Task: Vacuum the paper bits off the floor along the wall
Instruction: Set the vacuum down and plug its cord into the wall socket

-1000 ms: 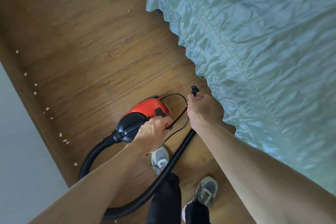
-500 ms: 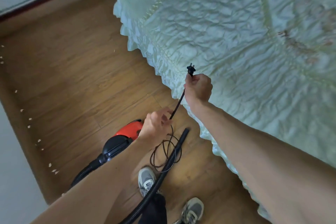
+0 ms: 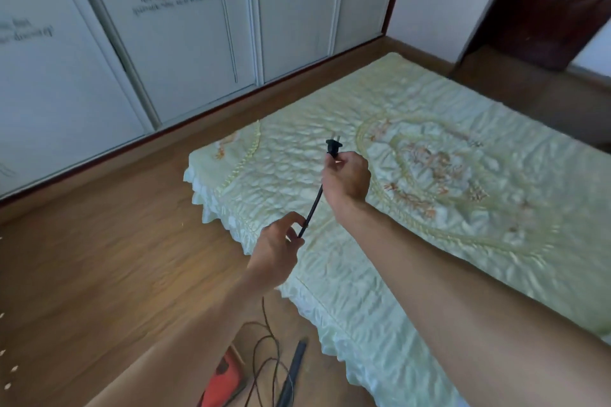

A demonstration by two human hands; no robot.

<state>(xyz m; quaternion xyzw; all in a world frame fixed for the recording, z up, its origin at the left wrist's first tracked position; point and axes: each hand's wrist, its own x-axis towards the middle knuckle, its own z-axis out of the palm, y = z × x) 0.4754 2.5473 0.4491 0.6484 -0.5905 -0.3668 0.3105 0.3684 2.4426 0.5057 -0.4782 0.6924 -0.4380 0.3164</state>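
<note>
Paper bits (image 3: pixel 7 377) dotted the wood floor (image 3: pixel 99 258) at the left edge. Both arms reached forward over the quilted satin bedspread (image 3: pixel 429 208). The right hand (image 3: pixel 347 177) pinched the black plug (image 3: pixel 332 147) upright; the left hand (image 3: pixel 276 249) pinched the thin cord (image 3: pixel 314 205). The red vacuum (image 3: pixel 221 383) sat below.

Home bedroom, quilted bed (image 3: pixel 429 195), white sliding wardrobe doors (image 3: pixel 185 30), wooden floor (image 3: pixel 99 268)
</note>
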